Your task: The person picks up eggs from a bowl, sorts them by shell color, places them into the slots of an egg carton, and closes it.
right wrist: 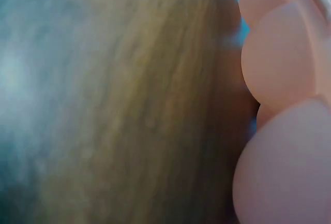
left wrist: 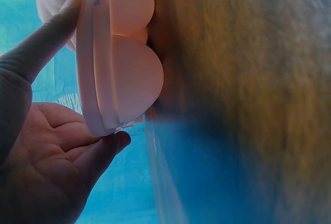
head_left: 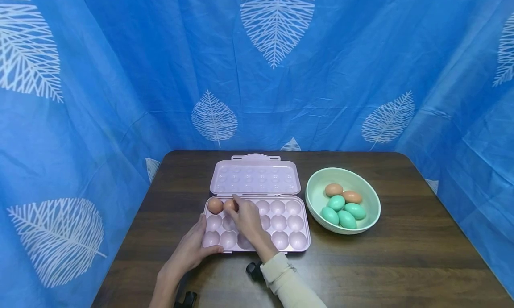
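A pale pink plastic egg box [head_left: 296,223] lies open on the table, rows of round cups facing up. My left hand [head_left: 190,250] grips its front left corner, thumb along the front edge and fingers at the left side; the left wrist view shows the box [left wrist: 134,79] between thumb and fingers. One brown egg [head_left: 215,206] sits in the back left cup. Beside it, my right hand [head_left: 246,218] pinches another brown egg [head_left: 229,205] at the second cup of the back row. In the right wrist view only the cups' undersides [right wrist: 282,56] show, not the hand.
Right of the box stands a light green bowl [head_left: 373,201] with two brown eggs [head_left: 333,189] and several green eggs [head_left: 347,219]. The hinged lid [head_left: 255,176] lies back behind the box. Blue leaf-printed curtains [head_left: 160,76] surround the dark wooden table [head_left: 393,263].
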Action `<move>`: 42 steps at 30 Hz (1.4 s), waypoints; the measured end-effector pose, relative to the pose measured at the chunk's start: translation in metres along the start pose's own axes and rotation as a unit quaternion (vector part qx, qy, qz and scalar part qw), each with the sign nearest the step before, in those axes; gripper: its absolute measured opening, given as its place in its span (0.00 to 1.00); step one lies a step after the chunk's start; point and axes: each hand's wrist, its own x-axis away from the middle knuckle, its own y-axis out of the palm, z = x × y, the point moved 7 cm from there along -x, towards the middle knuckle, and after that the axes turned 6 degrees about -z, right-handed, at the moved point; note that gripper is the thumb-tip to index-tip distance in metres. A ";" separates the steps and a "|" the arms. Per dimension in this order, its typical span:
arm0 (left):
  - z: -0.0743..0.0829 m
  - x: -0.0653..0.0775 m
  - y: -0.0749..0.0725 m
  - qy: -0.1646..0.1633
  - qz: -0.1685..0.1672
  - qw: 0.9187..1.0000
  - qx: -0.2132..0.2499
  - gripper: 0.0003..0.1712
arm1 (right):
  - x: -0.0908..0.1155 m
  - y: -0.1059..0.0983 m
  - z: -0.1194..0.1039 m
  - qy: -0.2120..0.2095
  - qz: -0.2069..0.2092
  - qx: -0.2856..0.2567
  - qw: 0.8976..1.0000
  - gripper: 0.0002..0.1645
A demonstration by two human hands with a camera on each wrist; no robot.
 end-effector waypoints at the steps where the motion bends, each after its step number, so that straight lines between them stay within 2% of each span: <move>1: 0.000 0.000 0.000 0.000 0.000 1.000 0.000 0.64 | 0.000 0.000 0.001 0.006 0.001 0.000 1.000 0.12; 3: 0.001 0.000 0.001 0.000 -0.002 1.000 0.000 0.64 | 0.000 0.000 0.004 0.017 0.005 0.001 1.000 0.14; 7: 0.001 0.000 0.001 -0.002 -0.003 1.000 0.001 0.64 | 0.000 -0.001 0.008 0.026 0.002 -0.012 1.000 0.11; 16: 0.001 0.000 0.001 -0.007 -0.007 1.000 0.002 0.63 | 0.003 -0.005 0.011 0.034 -0.018 -0.074 0.997 0.24; 22: 0.002 0.000 0.001 -0.001 -0.005 1.000 0.000 0.63 | 0.008 -0.022 0.015 0.047 -0.029 -0.113 0.992 0.29; 27: 0.001 0.000 0.000 -0.003 -0.002 1.000 0.003 0.64 | 0.011 -0.046 0.023 0.050 -0.011 -0.160 0.986 0.30; 31: 0.001 0.000 0.001 -0.009 -0.004 1.000 0.002 0.64 | 0.013 -0.070 0.034 0.060 0.020 -0.201 0.978 0.31; 34: 0.001 0.001 0.000 -0.009 -0.007 1.000 0.003 0.64 | 0.014 -0.092 0.044 0.062 0.048 -0.194 0.978 0.32; 38: 0.001 0.002 -0.003 -0.006 0.001 1.000 0.004 0.64 | 0.016 -0.121 0.056 0.060 0.081 -0.152 0.983 0.31; 42: 0.002 0.000 0.000 -0.001 -0.001 1.000 0.006 0.64 | 0.024 -0.151 0.075 0.082 0.111 -0.137 0.981 0.31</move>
